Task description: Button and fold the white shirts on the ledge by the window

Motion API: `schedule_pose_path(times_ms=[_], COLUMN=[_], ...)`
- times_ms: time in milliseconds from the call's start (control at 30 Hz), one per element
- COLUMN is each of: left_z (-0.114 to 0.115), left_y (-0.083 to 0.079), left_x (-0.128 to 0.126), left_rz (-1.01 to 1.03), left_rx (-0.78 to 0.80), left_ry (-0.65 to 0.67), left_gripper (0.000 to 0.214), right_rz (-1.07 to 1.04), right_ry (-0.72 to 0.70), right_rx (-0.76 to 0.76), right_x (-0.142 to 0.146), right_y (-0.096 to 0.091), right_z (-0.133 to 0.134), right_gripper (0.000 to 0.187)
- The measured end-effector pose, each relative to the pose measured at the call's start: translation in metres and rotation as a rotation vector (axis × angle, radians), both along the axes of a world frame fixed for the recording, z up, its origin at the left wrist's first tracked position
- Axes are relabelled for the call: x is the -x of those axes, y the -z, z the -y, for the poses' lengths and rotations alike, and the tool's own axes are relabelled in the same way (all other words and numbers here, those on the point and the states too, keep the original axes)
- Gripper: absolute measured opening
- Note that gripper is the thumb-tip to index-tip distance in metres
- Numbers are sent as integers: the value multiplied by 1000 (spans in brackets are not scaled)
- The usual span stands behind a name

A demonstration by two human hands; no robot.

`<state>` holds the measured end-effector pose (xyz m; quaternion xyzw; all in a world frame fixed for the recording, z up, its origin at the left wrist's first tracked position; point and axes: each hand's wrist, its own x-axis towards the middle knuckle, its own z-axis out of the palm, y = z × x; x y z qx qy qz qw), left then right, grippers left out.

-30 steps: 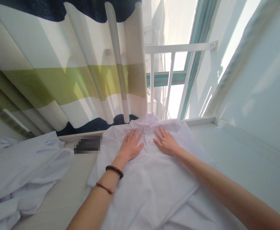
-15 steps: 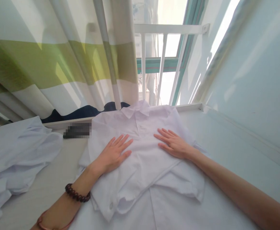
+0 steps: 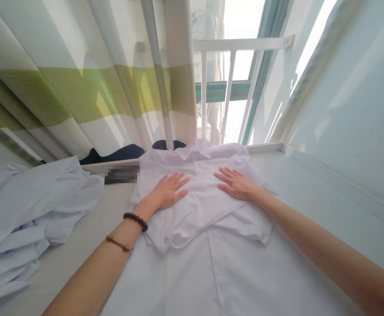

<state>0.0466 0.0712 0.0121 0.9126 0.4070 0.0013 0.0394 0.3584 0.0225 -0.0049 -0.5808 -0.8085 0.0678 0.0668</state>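
"Shirt (image 3: 192,281): state its position."

"White, front up, on a pale surface (image 3: 80,232), collar (image 3: 189,152) at the rim by the white railing (image 3: 244,44). Loose layers lie across its front; a buttoned edge shows near the left forearm."

"And the hands?"

"Both flat on the upper front, apart from each other. Left hand (image 3: 168,192): fingers lightly spread, thumb out. Right hand (image 3: 236,183): fingers a little apart. Neither pinches cloth."

"Hazards?"

"Three, in my judgement. Uneven or sideways pressure could drag the top layers askew and set creases. A forward push could ride the collar up over the rim. The beaded bracelet (image 3: 135,221), just beside the cloth, might catch if the wrist drops."

"Surroundings?"

"Dark object (image 3: 121,174), blurred, just beside the shirt: a shove leftward could disturb it. Rumpled white cloth (image 3: 43,202) lies farther left, apart."
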Motion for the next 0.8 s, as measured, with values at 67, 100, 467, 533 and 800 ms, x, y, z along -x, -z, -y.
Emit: schedule_pose_path(times_ms=[67, 100, 467, 533, 800], left_z=[-8, -12, -26, -26, 0], left_y=[-1, -1, -3, -3, -6], left_x=[-2, -3, -3, -3, 4], left_rz=[2, 2, -2, -3, -42], left_rx=[3, 3, -36, -53, 27], left_ry=[2, 3, 13, 13, 5], left_gripper=[60, 60, 62, 61, 69], right_rz=[-1, -1, -10, -4, -14], right_ry=[6, 6, -5, 2, 0], right_rx=[1, 3, 1, 5, 59], right_x=[-1, -1, -2, 0, 8], right_y=[0, 0, -2, -4, -5], right_z=[-7, -11, -26, -27, -5], right_gripper=[66, 65, 69, 69, 77])
